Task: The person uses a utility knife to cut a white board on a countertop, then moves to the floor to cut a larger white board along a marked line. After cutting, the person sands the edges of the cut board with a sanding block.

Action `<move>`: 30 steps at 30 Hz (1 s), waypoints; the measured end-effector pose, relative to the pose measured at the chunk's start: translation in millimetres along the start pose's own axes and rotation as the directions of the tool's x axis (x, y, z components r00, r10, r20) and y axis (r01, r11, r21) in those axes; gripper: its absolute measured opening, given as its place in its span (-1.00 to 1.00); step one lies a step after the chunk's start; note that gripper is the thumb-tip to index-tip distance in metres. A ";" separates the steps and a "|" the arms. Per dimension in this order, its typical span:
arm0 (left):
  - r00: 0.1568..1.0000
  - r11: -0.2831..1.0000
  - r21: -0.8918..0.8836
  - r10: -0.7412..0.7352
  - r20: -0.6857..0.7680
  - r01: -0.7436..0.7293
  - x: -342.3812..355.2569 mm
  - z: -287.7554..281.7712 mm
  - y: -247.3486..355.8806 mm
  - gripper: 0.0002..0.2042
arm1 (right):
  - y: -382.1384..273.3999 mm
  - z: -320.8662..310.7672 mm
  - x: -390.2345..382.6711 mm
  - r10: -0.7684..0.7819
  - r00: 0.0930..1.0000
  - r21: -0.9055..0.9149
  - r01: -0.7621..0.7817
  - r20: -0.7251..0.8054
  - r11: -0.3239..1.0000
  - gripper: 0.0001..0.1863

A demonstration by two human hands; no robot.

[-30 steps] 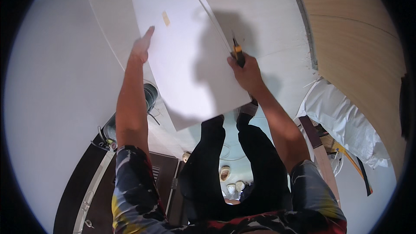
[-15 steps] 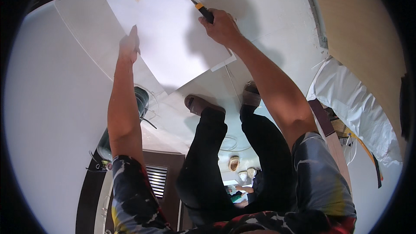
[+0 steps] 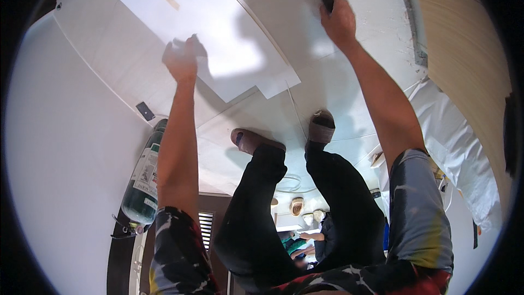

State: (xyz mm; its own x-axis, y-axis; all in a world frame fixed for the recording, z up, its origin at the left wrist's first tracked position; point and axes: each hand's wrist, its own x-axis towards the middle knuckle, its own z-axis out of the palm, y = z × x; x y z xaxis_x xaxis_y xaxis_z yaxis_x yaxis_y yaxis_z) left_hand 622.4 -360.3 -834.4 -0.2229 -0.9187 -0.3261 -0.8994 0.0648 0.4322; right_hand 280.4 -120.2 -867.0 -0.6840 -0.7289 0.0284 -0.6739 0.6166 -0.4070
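Right hand (image 3: 341,24) grips slim black-and-yellow knife (image 3: 327,1); left hand (image 3: 181,61) blurred, grip cannot tell, by smooth, flat, straight-edged white panel (image 3: 224,35).

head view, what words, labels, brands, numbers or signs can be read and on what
Green cylinder: pale labels with dark print, wording not copied here; the finest lines are too small to read.
White sheet: none visible.
Knife in the right hand: no lettering readable.
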 end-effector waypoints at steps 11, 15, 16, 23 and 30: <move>0.914 0.910 0.246 0.377 -0.149 -0.335 86.4 71.9 90.9 -0.10 | 32.4 23.2 14.0 -0.184 0.978 -0.184 0.165 -0.097 0.969 -0.51; 0.960 0.914 0.371 0.233 -0.153 -0.163 78.4 97.2 100.0 0.11 | 34.3 16.1 20.1 -0.154 0.985 -0.159 0.140 -0.078 0.977 -0.49; 0.971 0.913 0.375 0.213 -0.108 -0.158 79.1 93.8 99.3 0.13 | 32.6 13.9 21.7 -0.148 0.986 -0.164 0.135 -0.071 0.977 -0.49; 0.923 0.862 0.444 0.346 -0.166 -0.244 77.9 93.6 95.3 0.14 | 23.6 22.6 30.3 0.030 0.988 -0.183 -0.058 -0.155 0.981 -0.47; 0.977 0.914 0.373 0.202 -0.076 -0.160 73.0 85.7 109.7 0.09 | -76.3 63.3 130.9 0.008 0.973 -0.149 -0.043 -0.229 0.988 -0.54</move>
State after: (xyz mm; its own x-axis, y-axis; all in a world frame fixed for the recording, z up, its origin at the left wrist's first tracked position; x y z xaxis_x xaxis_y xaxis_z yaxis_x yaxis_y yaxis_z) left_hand 475.3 -386.9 -882.8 -0.3705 -0.9136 -0.1674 -0.9267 0.3513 0.1334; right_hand 260.0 -281.6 -890.0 -0.7350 -0.6366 0.2332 -0.6779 0.6848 -0.2674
